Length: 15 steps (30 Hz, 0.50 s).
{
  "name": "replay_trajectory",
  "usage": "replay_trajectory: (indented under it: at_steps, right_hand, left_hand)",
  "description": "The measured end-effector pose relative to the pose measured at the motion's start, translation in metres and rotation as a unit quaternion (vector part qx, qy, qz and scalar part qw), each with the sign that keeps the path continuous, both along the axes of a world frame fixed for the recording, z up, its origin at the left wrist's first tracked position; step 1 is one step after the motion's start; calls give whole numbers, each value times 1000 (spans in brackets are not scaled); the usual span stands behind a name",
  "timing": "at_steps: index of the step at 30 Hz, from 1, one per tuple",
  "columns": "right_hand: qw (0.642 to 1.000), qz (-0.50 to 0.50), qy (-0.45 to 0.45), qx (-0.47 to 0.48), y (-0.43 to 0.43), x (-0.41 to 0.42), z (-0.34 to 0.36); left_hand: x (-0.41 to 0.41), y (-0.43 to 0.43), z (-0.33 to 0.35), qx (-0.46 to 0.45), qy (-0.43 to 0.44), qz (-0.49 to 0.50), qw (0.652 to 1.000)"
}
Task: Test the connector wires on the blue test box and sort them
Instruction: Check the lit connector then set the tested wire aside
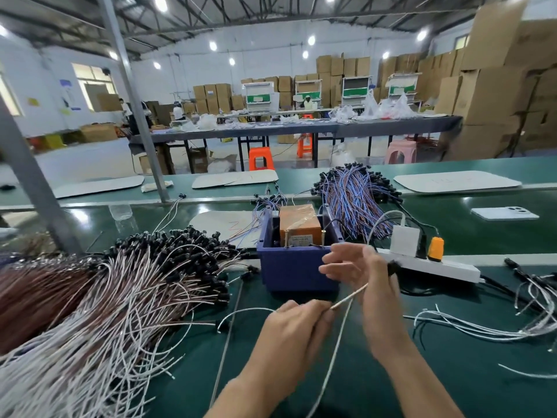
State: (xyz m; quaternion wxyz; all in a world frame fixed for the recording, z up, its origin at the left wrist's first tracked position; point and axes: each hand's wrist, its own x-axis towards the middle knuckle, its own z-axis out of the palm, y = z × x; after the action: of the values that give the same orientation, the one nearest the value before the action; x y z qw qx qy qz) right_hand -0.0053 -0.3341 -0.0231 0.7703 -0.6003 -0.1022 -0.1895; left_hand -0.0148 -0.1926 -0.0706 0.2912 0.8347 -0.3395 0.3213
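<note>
Left of the box [298,267] we've got the big pile [120,297] of white and brown leads with black heads, and a bundle [355,200] of blue and brown ones sits just behind the box. The box has an orange block [300,224] inside and what look like two brass posts [323,236] at the block's near edge. Right in front of the box are our hands. The left hand [295,330] pinches one end of a wire [349,297] between thumb and fingertips. The right hand [373,282] is curled loosely round the same wire higher up, spare fingers fanned toward the box, with the black connector [393,267] peeking out on its far side. It's blurry, so we can't call the exact finger placement. Our tip for this step: keep the wire snug between both hands, bring each end squarely onto a post, hold it steady long enough to get a clear result, and keep our fingers off the metal. Then we'd drop it with the loose leads [482,327] right of the box, which is probably the sorted lot, and never back on the pile. As for writing, the block's label [297,240] has small print we can't read, and no brand shows anywhere.
</note>
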Motion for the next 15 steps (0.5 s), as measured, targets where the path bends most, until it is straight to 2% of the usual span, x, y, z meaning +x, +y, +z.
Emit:
replay_trajectory:
  at_steps: [5,8,11,15]
  right_hand:
    - [997,-7,-70,25,3,18,36]
    - [995,37,-97,12,24,27,31]
    - [988,72,-91,-102,59,33,-7]
    - [927,128,-75,-344,85,49,-54]
  left_hand:
    - [6,48,46,23,-58,28,998]
    - [19,85,68,-34,-40,108,993]
    - [42,114,87,-145,13,140,979]
    - [87,133,110,-192,28,190,962]
